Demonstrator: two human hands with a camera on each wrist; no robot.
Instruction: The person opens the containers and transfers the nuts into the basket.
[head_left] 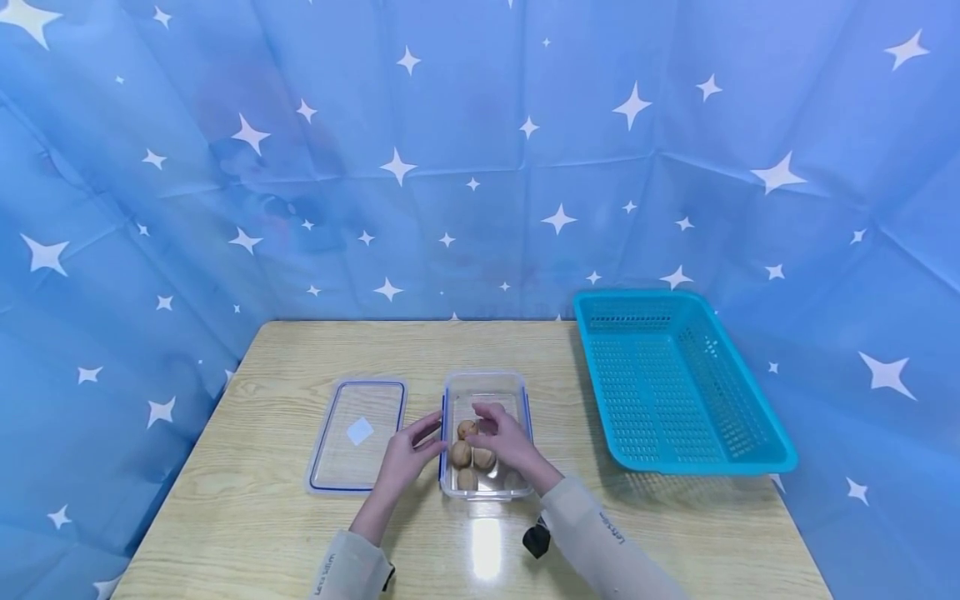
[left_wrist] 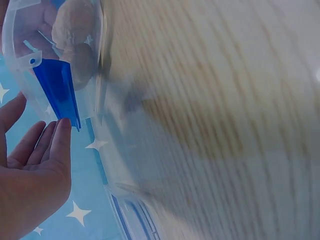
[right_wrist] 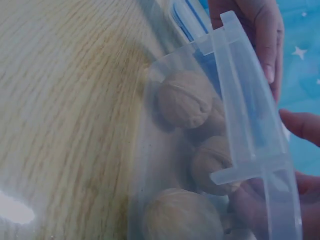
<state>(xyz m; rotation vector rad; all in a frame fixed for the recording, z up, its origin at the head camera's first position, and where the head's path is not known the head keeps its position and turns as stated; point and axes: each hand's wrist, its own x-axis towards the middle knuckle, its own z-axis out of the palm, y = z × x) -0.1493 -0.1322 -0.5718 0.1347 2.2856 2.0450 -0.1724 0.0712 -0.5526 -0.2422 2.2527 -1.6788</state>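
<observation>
A blue star-printed backdrop surrounds the pale wooden surface (head_left: 285,500). At lower centre, the clear rectangular plastic container (head_left: 483,385) holds brown walnuts (head_left: 461,454). The left hand (head_left: 405,454), fingers straight, steadies its left wall. The right hand (head_left: 504,439) reaches inside; whether its grip holds a walnut I cannot tell. This looks like the picking step; next comes a firm pinch.

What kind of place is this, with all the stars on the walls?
Probably a small staged recording booth, not a kitchen: a blue star-print backdrop wraps three sides of a wooden table, which holds only a few props: a clear container of walnuts, its lid and a turquoise basket.
</observation>
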